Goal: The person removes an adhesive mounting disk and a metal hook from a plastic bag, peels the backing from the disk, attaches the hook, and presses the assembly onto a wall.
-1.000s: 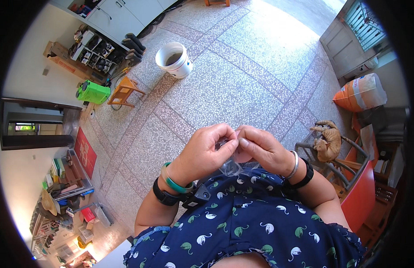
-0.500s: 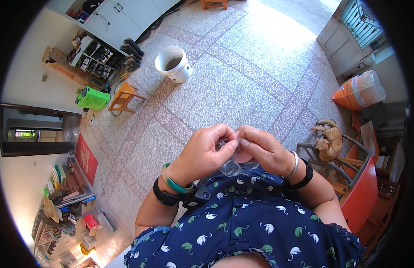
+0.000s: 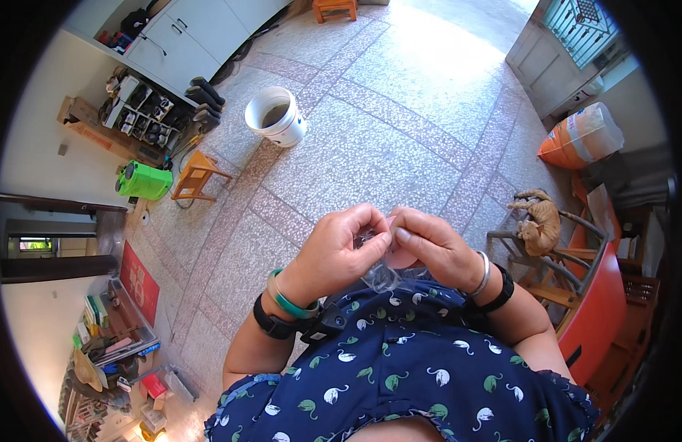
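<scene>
Near the frame's centre, a flat, pale-pink piece (image 3: 401, 257) with a rounded edge shows beside crumpled, glossy clear plastic (image 3: 381, 278); the left hand (image 3: 342, 241) pinches the plastic, the right hand (image 3: 438, 244) the pink piece.

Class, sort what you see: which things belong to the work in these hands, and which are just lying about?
In the work:
- crumpled clear plastic, at the left hand
- flat pink piece, at the right hand

Lying about:
- white bucket
- green plastic container
- orange-and-white sack
- ginger cat
</scene>
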A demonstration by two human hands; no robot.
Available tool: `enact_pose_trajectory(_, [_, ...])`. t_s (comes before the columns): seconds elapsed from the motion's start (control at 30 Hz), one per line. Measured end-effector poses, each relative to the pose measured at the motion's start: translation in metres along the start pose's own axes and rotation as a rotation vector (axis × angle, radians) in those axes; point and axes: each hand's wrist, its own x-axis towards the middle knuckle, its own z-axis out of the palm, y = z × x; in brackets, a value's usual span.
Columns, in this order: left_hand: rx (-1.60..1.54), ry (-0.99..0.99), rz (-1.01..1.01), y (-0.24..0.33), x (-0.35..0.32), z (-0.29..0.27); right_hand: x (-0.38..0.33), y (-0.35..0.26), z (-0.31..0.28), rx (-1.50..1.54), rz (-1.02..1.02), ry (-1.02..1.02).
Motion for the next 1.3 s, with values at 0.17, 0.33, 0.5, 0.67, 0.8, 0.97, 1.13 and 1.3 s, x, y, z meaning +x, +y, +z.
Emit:
enact_pose_trajectory(0.17, [-0.034, -0.045, -0.006, -0.007, -0.002, -0.010, 0.004, 0.000, 0.008, -0.076, -0.041, -0.005])
enact_pose_trajectory(0.33, [-0.022, -0.120, 0.002, -0.016, -0.001, -0.021, 0.008, 0.008, 0.014, -0.075, -0.045, 0.007])
enact_pose_trajectory(0.5, [-0.003, -0.136, -0.010, -0.016, 0.008, -0.029, 0.016, 0.007, 0.013, -0.104, -0.040, 0.036])
enact_pose_trajectory(0.67, [0.033, -0.127, -0.029, -0.009, 0.030, -0.036, 0.030, 0.012, -0.001, -0.078, -0.024, 0.080])
enact_pose_trajectory(0.8, [0.060, -0.110, -0.017, -0.009, 0.059, -0.045, 0.050, 0.012, -0.022, -0.070, -0.030, 0.091])
enact_pose_trajectory(0.97, [0.031, -0.098, -0.006, -0.001, 0.115, -0.056, 0.084, 0.015, -0.068, -0.004, -0.030, 0.097])
enact_pose_trajectory(1.13, [0.034, -0.104, -0.050, 0.020, 0.186, -0.067, 0.122, 0.005, -0.128, 0.098, 0.005, 0.131])
enact_pose_trajectory(1.3, [-0.080, -0.125, -0.153, 0.036, 0.260, -0.076, 0.159, -0.007, -0.195, 0.015, -0.020, 0.128])
